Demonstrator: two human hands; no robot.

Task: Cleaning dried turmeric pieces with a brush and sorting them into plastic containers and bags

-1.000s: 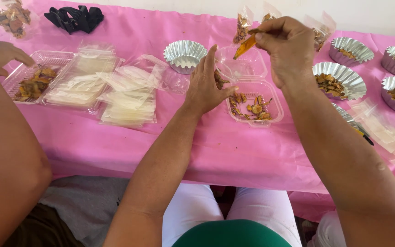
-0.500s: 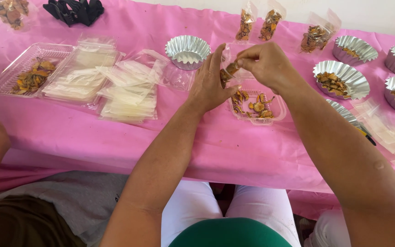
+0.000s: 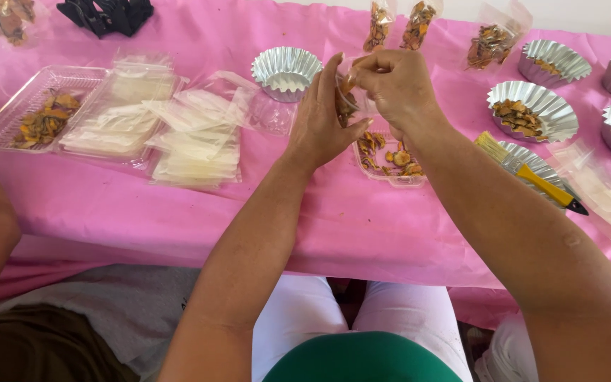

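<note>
Both hands up over clear tray [image 3: 390, 166]: left hand [image 3: 323, 124] props small clear bag [image 3: 348, 95] open, right hand [image 3: 397, 88] fingers pinched, feeding dried pcs in.

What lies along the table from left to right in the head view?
Clear tray of dried pieces → stack of clear bags → empty foil cup → left hand → right hand → yellow brush.
</note>
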